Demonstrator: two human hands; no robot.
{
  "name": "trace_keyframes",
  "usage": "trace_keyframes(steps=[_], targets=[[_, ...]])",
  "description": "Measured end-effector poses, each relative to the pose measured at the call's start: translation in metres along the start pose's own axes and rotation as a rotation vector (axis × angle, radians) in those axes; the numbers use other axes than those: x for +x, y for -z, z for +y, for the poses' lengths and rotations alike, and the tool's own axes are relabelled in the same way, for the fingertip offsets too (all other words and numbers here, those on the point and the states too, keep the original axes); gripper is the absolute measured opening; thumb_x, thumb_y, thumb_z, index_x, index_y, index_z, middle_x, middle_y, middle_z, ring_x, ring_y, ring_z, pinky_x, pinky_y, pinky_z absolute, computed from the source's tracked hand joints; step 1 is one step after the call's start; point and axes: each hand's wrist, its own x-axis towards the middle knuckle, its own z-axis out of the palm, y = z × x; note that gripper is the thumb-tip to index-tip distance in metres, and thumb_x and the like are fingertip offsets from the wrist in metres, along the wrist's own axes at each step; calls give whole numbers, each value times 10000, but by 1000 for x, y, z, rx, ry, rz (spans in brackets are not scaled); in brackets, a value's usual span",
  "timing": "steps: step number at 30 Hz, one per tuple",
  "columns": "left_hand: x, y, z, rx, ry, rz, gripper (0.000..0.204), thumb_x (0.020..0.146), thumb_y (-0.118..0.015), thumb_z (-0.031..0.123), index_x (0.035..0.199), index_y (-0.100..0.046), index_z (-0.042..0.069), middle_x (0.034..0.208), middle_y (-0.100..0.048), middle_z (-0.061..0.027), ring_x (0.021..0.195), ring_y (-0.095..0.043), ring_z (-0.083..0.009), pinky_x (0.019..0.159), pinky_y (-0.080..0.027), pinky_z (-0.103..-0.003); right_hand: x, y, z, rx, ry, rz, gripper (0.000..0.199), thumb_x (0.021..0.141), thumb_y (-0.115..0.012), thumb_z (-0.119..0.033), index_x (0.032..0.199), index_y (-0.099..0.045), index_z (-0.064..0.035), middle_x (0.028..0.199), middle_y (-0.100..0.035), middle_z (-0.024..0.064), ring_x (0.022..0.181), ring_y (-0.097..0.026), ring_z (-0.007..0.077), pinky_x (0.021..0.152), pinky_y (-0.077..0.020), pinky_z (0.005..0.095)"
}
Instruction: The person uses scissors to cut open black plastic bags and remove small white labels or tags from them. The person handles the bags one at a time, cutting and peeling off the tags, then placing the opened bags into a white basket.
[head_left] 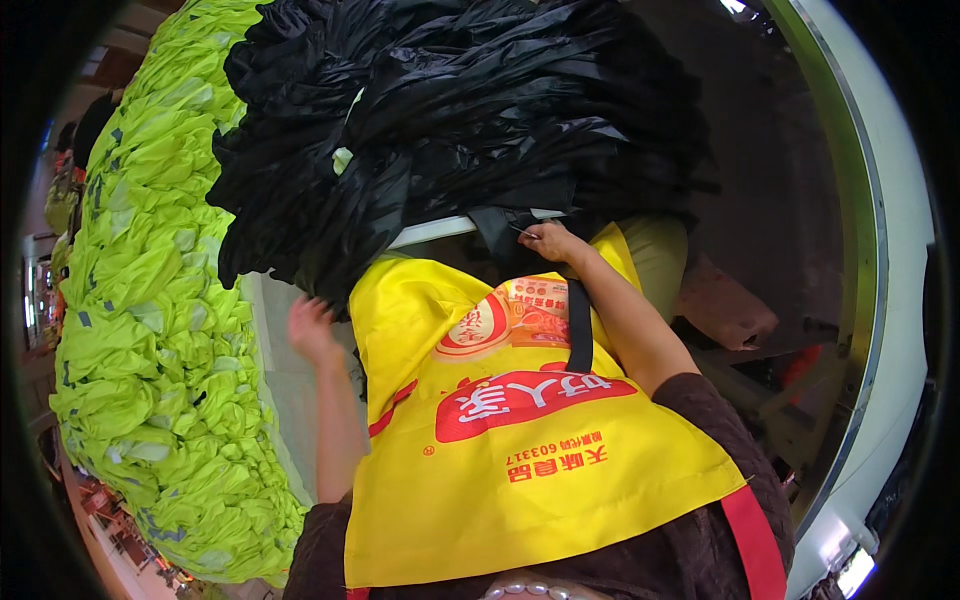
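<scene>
A large heap of black fabric [480, 110] spreads in front of me, its folds hanging toward my lap. At the heap's near edge, my right hand [550, 243] is closed in a pinch on a thin metal tool [524, 232] that looks like thread snips. Beside the tool hangs a narrow flap of black cloth [492, 230]; whether the tool touches it I cannot tell. My left hand [312, 325] is raised at the heap's lower left corner, next to the bright green pile. Motion smears its fingers.
A tall pile of bright yellow-green garments [160, 330] runs along my left. A yellow apron [540, 470] covers my lap. Under the black heap shows a pale bar [432, 232]. To the right, a curved pale edge [870, 200] borders a dark surface [770, 190].
</scene>
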Motion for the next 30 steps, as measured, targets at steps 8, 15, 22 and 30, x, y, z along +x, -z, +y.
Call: trace_keyframes(steps=[8,15,22,30], targets=[[-96,-154,21,478,328,-1096,495,788,-669,210,1196,-495,-9,1116,-570,-98,1006,-546,-184,859,-438,-283,-23,39,-70,1044,68,-83,158,896,-524,-178,933,-644,-83,850,-635,20,797,-592,120,680,-478,252],[-110,-193,60,-481,702,-802,353,836,-565,278,1087,-560,30,1078,-613,-93,969,-589,-222,904,-433,-354,-42,94,-124,1591,137,-36,221,912,-485,-166,1086,-573,-62,941,-626,69,814,-619,148,699,-527,284],[-113,-191,125,-768,960,-862,338,826,-614,278,1053,-600,28,1049,-633,-105,999,-585,-249,927,-430,-379,-115,147,-115,1209,299,119,324,928,-454,-296,1126,-576,-71,1034,-617,57,664,-504,36,492,-331,142],[-144,-201,131,-619,787,-692,247,835,-610,162,1037,-597,21,1070,-621,-117,1010,-574,-246,938,-422,-365,-195,126,-145,1046,422,238,624,722,-645,-184,1289,-427,-43,1102,-573,67,758,-554,81,656,-421,174]])
